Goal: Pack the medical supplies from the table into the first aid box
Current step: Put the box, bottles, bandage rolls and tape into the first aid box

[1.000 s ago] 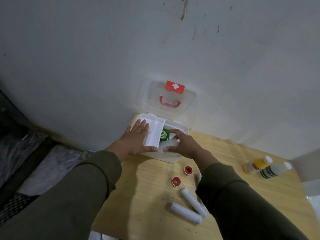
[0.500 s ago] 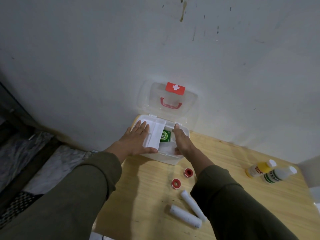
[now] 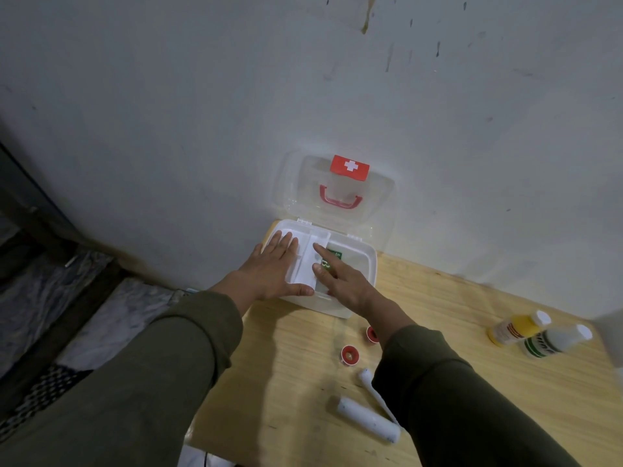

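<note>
The white first aid box (image 3: 365, 264) stands open against the wall, its clear lid (image 3: 296, 183) with a red cross label leaning back. A white inner tray (image 3: 305, 264) sits in the box's left half, and a green packet (image 3: 333, 255) lies in the right half. My left hand (image 3: 269, 271) lies flat on the tray, fingers spread, thumb along its near edge. My right hand (image 3: 340, 278) reaches into the box with the index finger stretched along the tray's right edge, over the green packet. Neither hand grips anything.
On the wooden table (image 3: 303, 392) lie two red tape rolls (image 3: 349, 354) (image 3: 371, 333) and two white bandage rolls (image 3: 369, 418) (image 3: 369, 382). A yellow bottle (image 3: 515, 326) and a white bottle with a green label (image 3: 553, 342) lie at the right. The table's left edge drops to the floor.
My right hand has moved left from the box's right compartment toward the tray's right edge, index finger now extended. The left hand stays flat on the tray.
</note>
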Available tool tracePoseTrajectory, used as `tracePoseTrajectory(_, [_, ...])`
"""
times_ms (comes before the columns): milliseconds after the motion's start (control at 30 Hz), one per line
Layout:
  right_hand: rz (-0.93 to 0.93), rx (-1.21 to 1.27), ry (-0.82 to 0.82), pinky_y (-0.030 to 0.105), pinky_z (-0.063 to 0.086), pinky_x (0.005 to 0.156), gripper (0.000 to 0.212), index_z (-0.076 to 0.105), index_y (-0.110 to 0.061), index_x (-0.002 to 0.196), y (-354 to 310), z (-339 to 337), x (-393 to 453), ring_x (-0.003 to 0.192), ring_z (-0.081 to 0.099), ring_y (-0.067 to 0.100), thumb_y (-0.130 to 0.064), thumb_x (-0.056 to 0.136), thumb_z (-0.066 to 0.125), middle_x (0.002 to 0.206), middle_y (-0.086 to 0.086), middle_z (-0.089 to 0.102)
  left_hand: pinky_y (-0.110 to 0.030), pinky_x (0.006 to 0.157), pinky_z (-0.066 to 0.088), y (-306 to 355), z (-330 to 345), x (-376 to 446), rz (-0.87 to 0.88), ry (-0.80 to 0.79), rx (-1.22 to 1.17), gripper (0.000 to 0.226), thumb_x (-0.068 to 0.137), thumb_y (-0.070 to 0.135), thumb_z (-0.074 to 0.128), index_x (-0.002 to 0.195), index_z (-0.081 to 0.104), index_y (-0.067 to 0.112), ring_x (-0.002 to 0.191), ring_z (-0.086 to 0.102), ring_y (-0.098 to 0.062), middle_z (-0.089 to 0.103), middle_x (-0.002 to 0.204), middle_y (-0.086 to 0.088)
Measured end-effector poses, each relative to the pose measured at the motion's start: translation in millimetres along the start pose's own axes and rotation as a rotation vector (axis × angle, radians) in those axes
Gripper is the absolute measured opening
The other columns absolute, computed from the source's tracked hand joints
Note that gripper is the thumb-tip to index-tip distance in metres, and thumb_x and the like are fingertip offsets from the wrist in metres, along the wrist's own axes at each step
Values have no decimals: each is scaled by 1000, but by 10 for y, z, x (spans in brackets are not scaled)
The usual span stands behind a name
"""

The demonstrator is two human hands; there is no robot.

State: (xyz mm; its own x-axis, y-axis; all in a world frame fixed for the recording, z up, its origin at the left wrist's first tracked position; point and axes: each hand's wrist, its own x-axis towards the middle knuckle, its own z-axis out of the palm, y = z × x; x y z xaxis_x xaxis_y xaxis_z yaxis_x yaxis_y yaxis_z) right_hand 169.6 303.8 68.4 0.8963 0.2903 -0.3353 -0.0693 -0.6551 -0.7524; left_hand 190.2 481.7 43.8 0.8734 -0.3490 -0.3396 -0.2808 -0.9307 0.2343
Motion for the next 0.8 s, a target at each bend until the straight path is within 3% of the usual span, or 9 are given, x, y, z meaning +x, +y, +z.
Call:
tracePoseTrajectory(233, [23, -27, -64, 37, 17, 117, 50, 10, -37, 148, -45, 46, 3, 143, 23, 28, -45, 100, 22, 158, 6, 18, -49, 117, -3, 4, -2, -3, -5, -5, -18, 108, 78, 74, 41, 148, -16, 15, 144, -23, -22, -23, 157, -4])
tracePoseTrajectory(400, [37, -80, -59, 38, 19, 116, 51, 7, -37, 148, -57, 82, 4, 142, 27, 30, -46, 100, 20, 158, 8, 19, -49, 117, -3, 1, 2, -3, -1, 3, -13, 107, 78, 74, 41, 148, -15, 15, 145, -22, -23, -22, 158, -4])
tracePoseTrajectory(500, [38, -103, -2, 41, 23, 116, 52, 8, -38, 148, -41, 69, 37, 138, 34, 33, -48, 99, 21, 155, 11, 26, -50, 117, -3, 2, -7, -7, 0, 2, -19, 108, 78, 73, 42, 148, -15, 14, 145, -22, -23, -22, 158, -5])
tracePoseTrajectory(600, [35, -103, 73, 47, 36, 111, 53, 13, -37, 147, -5, 27, 46, 131, 43, 34, -49, 98, 28, 149, 13, 38, -50, 117, -3, 5, -28, -19, 7, 4, -30, 107, 79, 72, 43, 148, -15, 14, 145, -22, -23, -21, 158, -4])
tracePoseTrajectory(700, [-13, -158, 216, 38, 45, 100, 53, 24, -31, 146, -17, -60, 6, 115, 56, 28, -41, 97, 42, 126, 14, 58, -53, 117, -1, 3, -61, -33, 24, 31, -47, 105, 79, 72, 42, 149, -12, 14, 146, -18, -21, -16, 159, -3])
tracePoseTrajectory(800, [-63, -299, 416, 33, 48, 88, 53, 32, -30, 141, -52, -160, -35, 102, 60, 22, -34, 92, 53, 120, 9, 60, -53, 117, 0, 41, -146, -60, 64, 138, -36, 99, 80, 73, 38, 150, -3, 16, 147, -11, -18, -6, 161, 0])
